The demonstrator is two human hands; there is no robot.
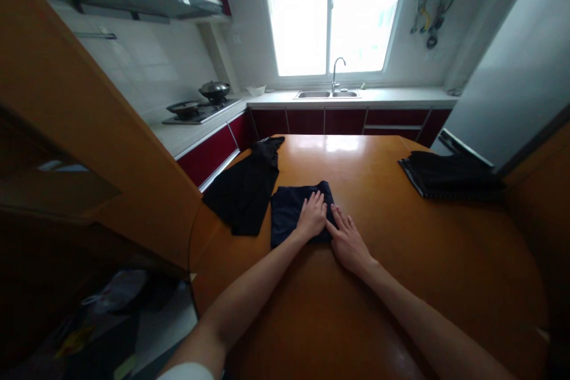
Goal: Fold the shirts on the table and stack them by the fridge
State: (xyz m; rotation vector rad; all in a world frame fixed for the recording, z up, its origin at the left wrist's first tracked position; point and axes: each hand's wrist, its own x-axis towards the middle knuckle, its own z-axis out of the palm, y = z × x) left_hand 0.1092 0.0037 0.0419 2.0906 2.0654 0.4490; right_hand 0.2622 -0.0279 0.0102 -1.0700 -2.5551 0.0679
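Observation:
A dark navy folded cloth [287,208], perhaps a garment, lies in a compact rectangle on the wooden table [378,219]. My left hand [313,215] rests flat on top of it, fingers stretched out towards its far right part. Along the cloth's right edge lies my right hand [350,240], its fingers extended and touching the edge. Parts of the cloth are covered by both hands. Just left of it, a black garment [249,190] is spread loosely, reaching the table's left edge.
A stack of folded dark cloth [449,175] sits at the table's right side. Behind the table run a counter with a sink [314,95] and, at left, a gas stove [207,111] with pans. A wooden panel [111,124] stands close at left.

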